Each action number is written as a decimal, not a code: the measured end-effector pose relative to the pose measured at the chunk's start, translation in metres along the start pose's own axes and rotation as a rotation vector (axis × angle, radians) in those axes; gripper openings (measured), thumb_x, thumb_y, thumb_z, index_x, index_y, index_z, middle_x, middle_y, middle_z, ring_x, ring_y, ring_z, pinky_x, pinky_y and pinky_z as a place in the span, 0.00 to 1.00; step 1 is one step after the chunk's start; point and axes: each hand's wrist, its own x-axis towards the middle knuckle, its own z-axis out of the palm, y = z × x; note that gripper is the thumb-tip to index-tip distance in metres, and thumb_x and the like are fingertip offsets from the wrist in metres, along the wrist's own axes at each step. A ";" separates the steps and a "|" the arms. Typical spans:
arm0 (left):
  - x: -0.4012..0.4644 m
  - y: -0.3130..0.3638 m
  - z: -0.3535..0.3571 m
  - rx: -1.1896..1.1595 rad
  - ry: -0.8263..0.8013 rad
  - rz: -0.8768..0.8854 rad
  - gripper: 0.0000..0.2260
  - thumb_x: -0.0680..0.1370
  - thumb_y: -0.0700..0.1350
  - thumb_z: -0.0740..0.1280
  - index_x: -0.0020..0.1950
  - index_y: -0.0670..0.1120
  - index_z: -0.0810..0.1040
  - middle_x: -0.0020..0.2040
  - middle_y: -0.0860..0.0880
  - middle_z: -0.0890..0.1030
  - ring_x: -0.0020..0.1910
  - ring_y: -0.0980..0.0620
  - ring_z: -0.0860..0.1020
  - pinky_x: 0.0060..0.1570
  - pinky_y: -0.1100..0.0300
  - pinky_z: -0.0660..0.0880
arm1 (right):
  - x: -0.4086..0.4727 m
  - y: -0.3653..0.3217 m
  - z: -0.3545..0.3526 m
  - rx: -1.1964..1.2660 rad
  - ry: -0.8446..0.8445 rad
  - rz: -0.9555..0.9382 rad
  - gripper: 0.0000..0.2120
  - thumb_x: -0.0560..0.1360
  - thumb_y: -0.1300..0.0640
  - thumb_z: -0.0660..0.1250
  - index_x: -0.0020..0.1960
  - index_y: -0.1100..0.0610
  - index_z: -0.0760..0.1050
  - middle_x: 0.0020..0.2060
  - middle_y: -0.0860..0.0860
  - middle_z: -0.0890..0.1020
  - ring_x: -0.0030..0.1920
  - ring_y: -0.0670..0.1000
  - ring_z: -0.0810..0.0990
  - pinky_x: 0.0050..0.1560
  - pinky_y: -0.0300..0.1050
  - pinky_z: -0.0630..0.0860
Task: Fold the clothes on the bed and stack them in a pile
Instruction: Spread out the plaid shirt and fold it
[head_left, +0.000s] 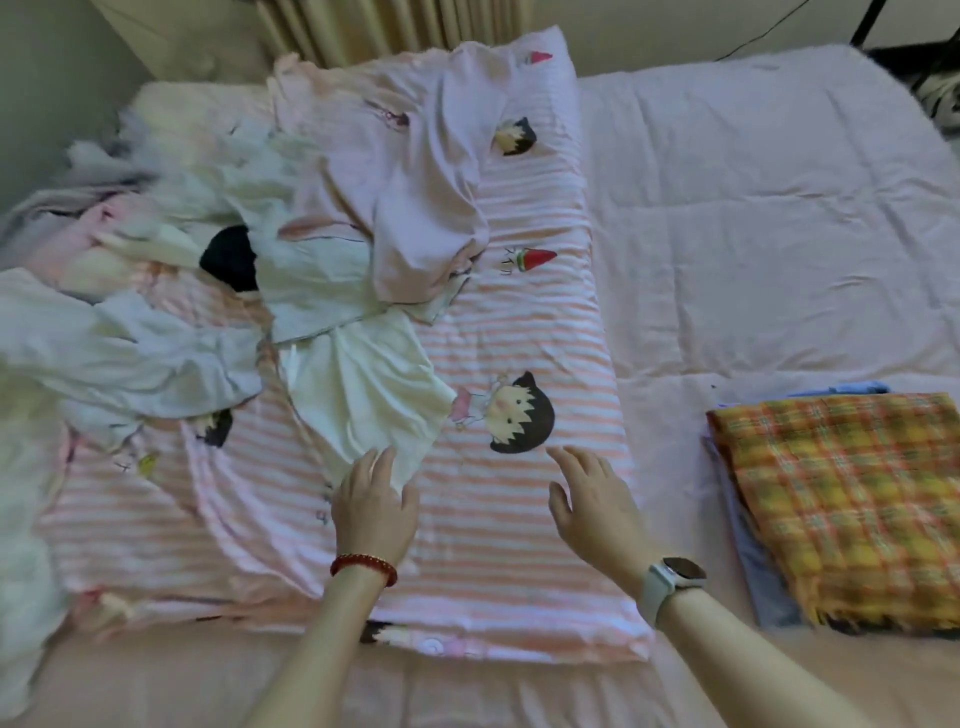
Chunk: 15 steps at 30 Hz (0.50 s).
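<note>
Bed (753, 218): pink sheet, spreading beyond and to the right of both hands.
Striped quilt (519, 519): pink and white stripes with cartoon girl and strawberry prints, lying flat under both hands and running away from them toward the curtain (374, 26).
Unfolded clothes (171, 249): a loose heap of white, pale pink and grey pieces (one black patch showing among them), left of and beyond the left hand, on top of the quilt.
Pink garment (415, 208): crumpled, well beyond the left hand, draped over the heap's right edge.
Folded pile (841, 499): yellow-orange plaid piece on top, blue and grey layers under it, right of the right hand on the sheet.
Cream garment (363, 395): spread flat, its near corner under the left hand's fingertips.
Left hand (375, 506): red bead bracelet on the wrist; fingers resting on the cream garment's corner, whether they pinch it cannot be told.
Right hand (592, 499): watch on the wrist; fingers spread wide, holding nothing, over the quilt near the cartoon girl print.
</note>
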 end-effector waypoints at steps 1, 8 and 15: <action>0.013 -0.023 -0.006 -0.011 -0.002 -0.022 0.22 0.77 0.44 0.62 0.71 0.44 0.66 0.71 0.43 0.66 0.69 0.45 0.63 0.68 0.52 0.59 | 0.011 -0.021 0.014 -0.008 -0.009 -0.001 0.22 0.80 0.53 0.54 0.73 0.54 0.60 0.68 0.50 0.68 0.66 0.51 0.66 0.63 0.45 0.67; 0.098 -0.186 -0.002 0.113 -0.197 -0.154 0.28 0.79 0.58 0.54 0.76 0.57 0.48 0.77 0.51 0.43 0.75 0.46 0.43 0.72 0.42 0.46 | 0.124 -0.151 0.116 -0.130 -0.011 -0.010 0.26 0.79 0.44 0.55 0.73 0.52 0.57 0.70 0.50 0.65 0.69 0.53 0.62 0.66 0.47 0.58; 0.117 -0.266 0.030 0.206 -0.388 -0.068 0.34 0.76 0.67 0.49 0.67 0.60 0.26 0.66 0.56 0.21 0.72 0.47 0.29 0.68 0.38 0.37 | 0.223 -0.211 0.173 -0.244 -0.145 0.031 0.44 0.73 0.38 0.62 0.74 0.41 0.34 0.75 0.52 0.40 0.74 0.63 0.48 0.66 0.64 0.59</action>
